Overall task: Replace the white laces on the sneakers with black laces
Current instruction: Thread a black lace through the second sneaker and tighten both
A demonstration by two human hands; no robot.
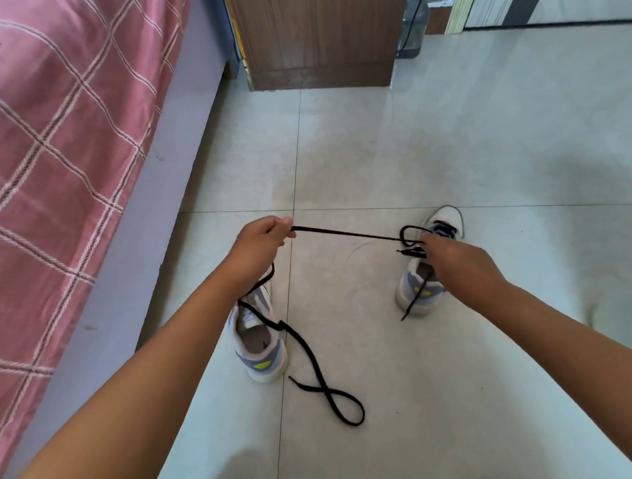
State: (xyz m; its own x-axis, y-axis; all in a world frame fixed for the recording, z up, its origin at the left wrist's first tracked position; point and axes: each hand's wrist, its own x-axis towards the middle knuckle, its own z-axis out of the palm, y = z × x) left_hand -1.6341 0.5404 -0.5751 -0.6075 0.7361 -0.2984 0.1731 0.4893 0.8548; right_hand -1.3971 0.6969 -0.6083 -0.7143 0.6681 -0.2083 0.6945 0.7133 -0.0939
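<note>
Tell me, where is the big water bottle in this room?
In the head view the water bottle stands on the floor at the top, right of centre, just right of the wooden cabinet and far beyond both sneakers.

The right hand [453, 258] covers the right sneaker's [420, 292] eyelets; the left forearm [216, 301] hides the left sneaker's [259, 346] toe

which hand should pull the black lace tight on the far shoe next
Probably the left hand: it pinches the end of the black lace, which stretches straight to the right sneaker. The right hand rests at the eyelets, better placed to steady the shoe.
</note>
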